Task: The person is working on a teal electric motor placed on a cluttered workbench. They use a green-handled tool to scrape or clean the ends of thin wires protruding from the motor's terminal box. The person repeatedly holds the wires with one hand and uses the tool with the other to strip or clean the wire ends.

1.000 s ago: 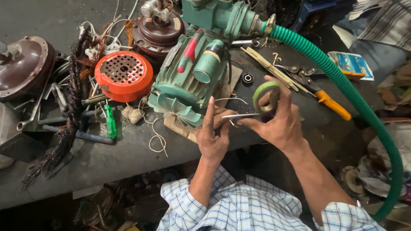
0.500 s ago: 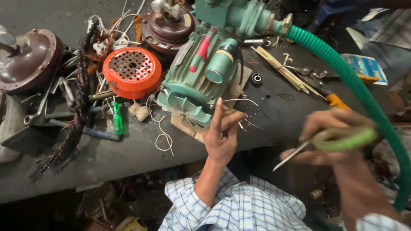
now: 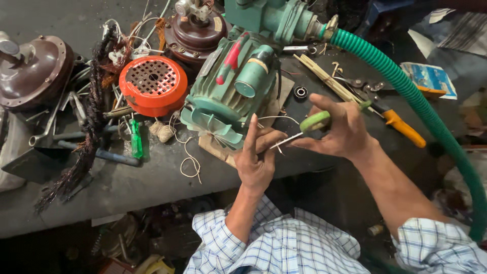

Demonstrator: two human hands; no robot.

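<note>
My right hand grips green-handled scissors whose thin blades point left into the fingers of my left hand. My left hand is raised at the bench edge, index finger straight up, thumb and other fingers pinched on a thin pale wire that loops back to the green electric motor. The motor lies on a wooden board just beyond both hands, its fan blades facing me.
A green ribbed hose curves from the pump down the right side. On the dark bench are an orange fan cover, brown motor housings, orange-handled pliers, a green screwdriver, twine and a black wire bundle.
My right hand swung the scissors out to the lower right, then came back up; the blades are at my left fingers again. My left hand stayed by the motor.
</note>
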